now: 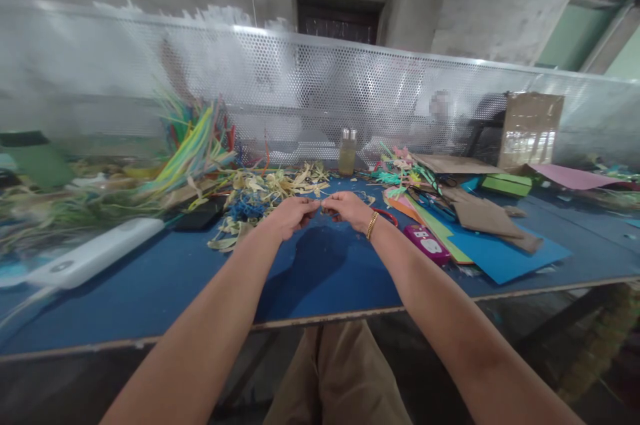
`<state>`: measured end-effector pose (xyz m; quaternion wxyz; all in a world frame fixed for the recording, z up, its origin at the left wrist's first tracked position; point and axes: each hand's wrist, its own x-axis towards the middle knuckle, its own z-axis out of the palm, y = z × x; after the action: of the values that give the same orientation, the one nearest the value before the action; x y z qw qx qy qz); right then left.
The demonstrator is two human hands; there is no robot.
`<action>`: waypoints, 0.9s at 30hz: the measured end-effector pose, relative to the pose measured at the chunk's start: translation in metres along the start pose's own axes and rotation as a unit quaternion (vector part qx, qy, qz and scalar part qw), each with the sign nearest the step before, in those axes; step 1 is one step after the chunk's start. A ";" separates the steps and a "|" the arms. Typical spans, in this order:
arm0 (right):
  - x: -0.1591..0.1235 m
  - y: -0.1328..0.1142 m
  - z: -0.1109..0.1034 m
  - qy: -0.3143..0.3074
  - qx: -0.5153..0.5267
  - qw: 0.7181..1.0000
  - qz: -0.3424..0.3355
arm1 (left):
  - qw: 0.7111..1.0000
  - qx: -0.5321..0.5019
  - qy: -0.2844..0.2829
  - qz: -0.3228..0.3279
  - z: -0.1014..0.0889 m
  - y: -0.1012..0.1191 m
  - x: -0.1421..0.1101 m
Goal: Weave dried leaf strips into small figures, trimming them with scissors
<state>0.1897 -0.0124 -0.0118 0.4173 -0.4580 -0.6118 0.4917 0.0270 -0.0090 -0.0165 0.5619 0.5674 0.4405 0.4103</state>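
My left hand (294, 213) and my right hand (349, 209) meet fingertip to fingertip above the blue table (320, 271). Both hands have their fingers pinched together on something small between them that I cannot make out. A gold bracelet (371, 225) sits on my right wrist. Just beyond the hands lies a heap of pale straw-like strips (273, 186) and a bundle of blue cord (246, 207).
A white oblong device (95, 253) lies at the left. Coloured strips (193, 145) pile up at the back left. A small bottle (347, 152) stands behind the hands. A pink case (427, 241), coloured paper sheets (505, 251) and a cardboard box (530, 129) lie at the right. A perforated metal screen (320, 91) backs the table.
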 end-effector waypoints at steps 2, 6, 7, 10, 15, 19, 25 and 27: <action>0.001 0.001 0.001 0.001 0.006 1.000 0.001 | 1.000 -0.006 0.003 -0.005 0.003 0.000 -0.001; 0.002 0.002 0.001 -0.043 0.078 0.996 0.017 | 0.997 -0.060 -0.020 -0.036 0.007 0.005 -0.005; 0.002 0.002 0.000 -0.055 0.101 0.993 0.023 | 0.995 -0.081 -0.028 -0.045 0.007 0.007 -0.006; 0.000 -0.001 -0.003 -0.078 0.145 0.986 0.041 | 0.987 -0.134 -0.054 -0.067 0.005 0.013 -0.010; -0.002 -0.003 -0.007 -0.109 0.162 0.980 0.036 | 0.974 -0.171 -0.099 -0.112 -0.001 0.021 -0.016; -0.002 -0.003 -0.004 -0.072 0.111 0.991 0.012 | 0.980 -0.149 -0.064 -0.113 0.002 0.020 -0.013; -0.001 -0.002 -0.001 -0.047 0.071 0.996 0.004 | 0.993 -0.100 -0.027 -0.048 0.006 0.010 -0.006; 0.000 -0.002 -0.002 -0.048 0.088 0.995 0.010 | 0.994 -0.095 -0.035 -0.047 0.005 0.010 -0.006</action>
<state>0.1917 -0.0125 -0.0094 0.4210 -0.4019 -0.5808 0.5691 0.0301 -0.0163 -0.0062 0.6467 0.5044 0.4059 0.4033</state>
